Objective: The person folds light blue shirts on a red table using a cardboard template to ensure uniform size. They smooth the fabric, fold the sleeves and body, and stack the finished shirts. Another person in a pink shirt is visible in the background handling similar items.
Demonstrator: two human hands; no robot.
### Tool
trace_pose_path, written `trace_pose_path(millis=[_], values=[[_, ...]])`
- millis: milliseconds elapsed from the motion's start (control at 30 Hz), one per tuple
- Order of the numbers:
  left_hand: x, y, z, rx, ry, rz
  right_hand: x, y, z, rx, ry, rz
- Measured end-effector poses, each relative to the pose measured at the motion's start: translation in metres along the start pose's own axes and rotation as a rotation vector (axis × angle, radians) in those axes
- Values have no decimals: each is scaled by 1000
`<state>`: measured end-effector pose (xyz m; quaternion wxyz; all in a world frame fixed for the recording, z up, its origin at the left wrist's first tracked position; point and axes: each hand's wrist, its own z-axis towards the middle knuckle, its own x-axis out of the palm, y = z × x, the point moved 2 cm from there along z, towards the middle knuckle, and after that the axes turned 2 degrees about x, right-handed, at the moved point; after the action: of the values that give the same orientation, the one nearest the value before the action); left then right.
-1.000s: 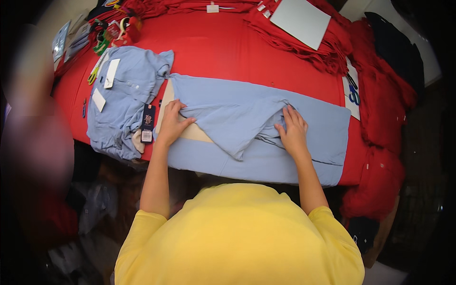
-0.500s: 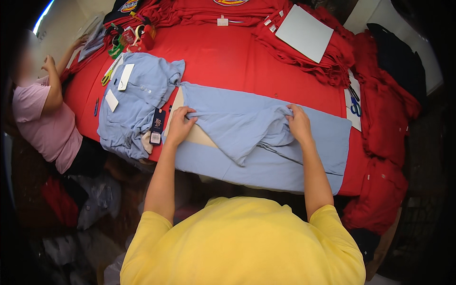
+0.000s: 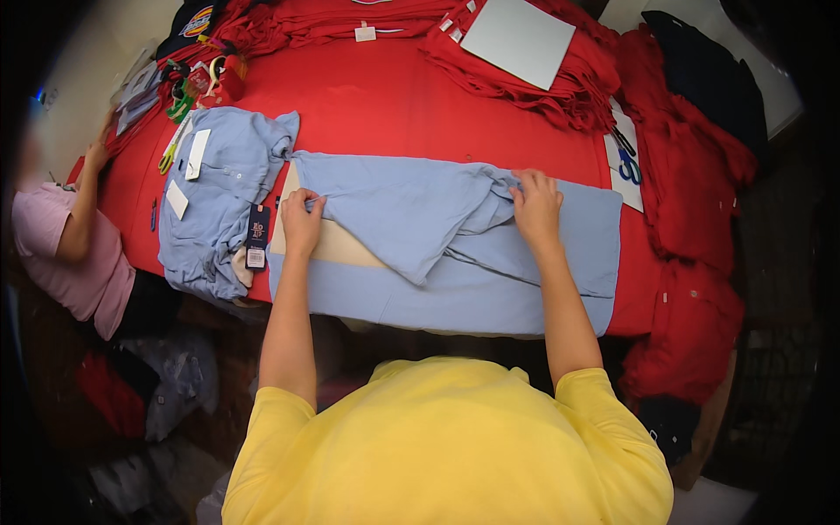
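Observation:
A light blue shirt lies spread over the near side of the red-covered table. Part of it is folded across a flat beige board, which shows on the left between the blue layers. My left hand pinches the cloth by the board's left end, thumb and fingers together. Farther right, my right hand is bent over the bunched upper layer, its fingertips gripping the fabric. A second blue shirt lies left of my left hand, with white tags and a dark blue hang tag beside it.
Red garments are piled at the back, a white sheet on top. Blue-handled scissors lie at right near hanging red clothes. Yellow-handled scissors and tape rolls sit at left. Another person in pink stands there.
The upper layer's folded edge between my hands has moved away from me and lies flatter over the board. The whole view has shifted, and the other person's arm has lowered.

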<state>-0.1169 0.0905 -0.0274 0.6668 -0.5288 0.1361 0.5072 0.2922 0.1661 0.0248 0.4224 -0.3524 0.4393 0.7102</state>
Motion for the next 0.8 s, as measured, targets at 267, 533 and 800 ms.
trace_pose_path(millis=[267, 533, 800], values=[[-15, -3, 2, -17, 102, -35, -60, 23, -112, 67, 638, 668], [-41, 9, 18, -113, 551, -200, 102, 57, -255, 285, 1579, 524], [-63, 8, 30, -273, 756, -367, 108, 112, -233, 97, 1469, 846]])
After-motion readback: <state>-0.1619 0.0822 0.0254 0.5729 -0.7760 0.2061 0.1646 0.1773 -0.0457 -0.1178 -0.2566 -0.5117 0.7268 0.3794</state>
